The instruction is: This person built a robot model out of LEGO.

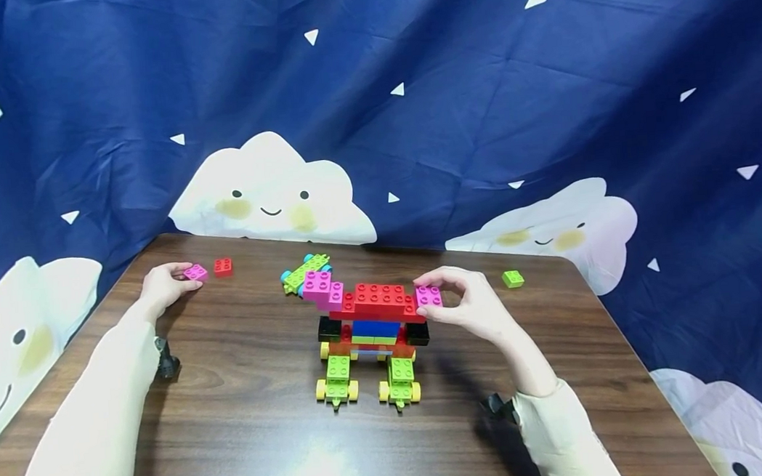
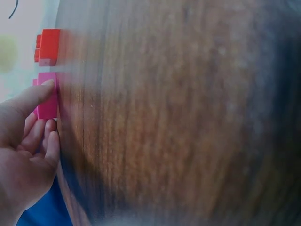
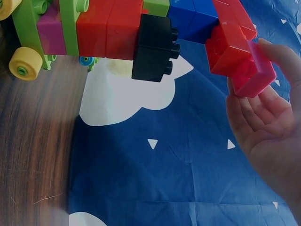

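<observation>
A toy-brick vehicle built from red (image 1: 379, 296), blue, black and green bricks stands mid-table on green wheeled bases (image 1: 401, 382) with yellow wheels. At its right end my right hand (image 1: 458, 300) pinches a pink brick (image 1: 428, 295) between thumb and fingers. In the right wrist view this pink brick (image 3: 257, 73) sits against the red top layer, overhanging its end. Stepped pink bricks (image 1: 318, 285) top the vehicle's left end. Far left, my left hand (image 1: 161, 286) pinches another pink brick (image 1: 196, 272) at the table surface, thumb on one side, as the left wrist view shows.
Beside the left hand's brick lies a red brick (image 1: 223, 266). Behind the vehicle is a green wheeled base (image 1: 307, 273) with blue wheels. A small green brick (image 1: 513, 279) lies back right. A blue curtain (image 1: 370, 64) with clouds hangs behind the table.
</observation>
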The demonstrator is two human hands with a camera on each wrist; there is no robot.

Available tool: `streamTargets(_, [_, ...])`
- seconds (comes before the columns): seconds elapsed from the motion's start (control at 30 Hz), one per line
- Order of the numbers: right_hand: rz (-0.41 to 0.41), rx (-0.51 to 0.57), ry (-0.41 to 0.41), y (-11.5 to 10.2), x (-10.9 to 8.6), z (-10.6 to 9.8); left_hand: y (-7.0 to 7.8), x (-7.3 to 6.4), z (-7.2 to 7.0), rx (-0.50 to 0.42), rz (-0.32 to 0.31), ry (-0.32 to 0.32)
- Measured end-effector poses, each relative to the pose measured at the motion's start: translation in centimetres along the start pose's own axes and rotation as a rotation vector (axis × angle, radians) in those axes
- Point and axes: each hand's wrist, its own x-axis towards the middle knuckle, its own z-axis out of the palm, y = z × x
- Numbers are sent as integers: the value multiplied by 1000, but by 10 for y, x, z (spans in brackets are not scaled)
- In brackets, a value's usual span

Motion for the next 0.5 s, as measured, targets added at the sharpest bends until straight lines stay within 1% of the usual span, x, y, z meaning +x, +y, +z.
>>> streamTargets(0.13, [1, -1, 3, 0, -1, 0, -1, -1, 0, 35, 22, 25])
streamTargets(0.23, [0, 5, 4, 0, -1, 0, 0, -2, 0, 41, 21, 26])
streamTargets(0.4, [-4, 10, 3, -1, 0, 0, 2, -4, 0, -6, -6, 9])
streamTargets(0.5, [-6, 6, 2, -1, 0, -1, 3, -6, -2, -1, -7, 12])
